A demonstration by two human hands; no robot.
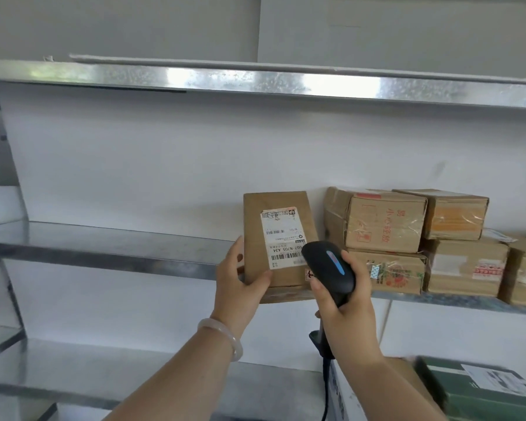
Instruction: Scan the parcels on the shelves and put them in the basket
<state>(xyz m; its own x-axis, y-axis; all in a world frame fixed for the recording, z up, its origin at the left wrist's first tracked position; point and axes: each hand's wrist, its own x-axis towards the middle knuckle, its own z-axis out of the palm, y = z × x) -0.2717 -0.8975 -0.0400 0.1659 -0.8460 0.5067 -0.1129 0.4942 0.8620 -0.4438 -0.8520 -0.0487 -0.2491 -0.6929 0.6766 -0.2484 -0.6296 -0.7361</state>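
A white wall [134,153] is behind grey metal shelves [104,241]. A brown parcel [255,226] stands upright at the front of the middle shelf. I cannot tell if it rests on the shelf or is lifted a little. Its white label [283,235], with black bar codes, faces us.

The left hand [237,278] holds the parcel at its lower left corner. The thumb lies on the front and the fingers go round the side. A pale bracelet [222,335] is on that wrist.

The right hand [343,302] is curled tight round the handle of a black scanner [328,268]. A blue light glows on top of the scanner. Its head is just in front of the parcel's lower right part and hides a bit of the label. A dark cable [325,390] hangs down from the handle.

Just to the right of the parcel, more brown boxes [386,220] are stacked on the same shelf. Some have red writing and clear tape.

On the shelf below, at the bottom right, lies a green box [483,396] with a white label on top.
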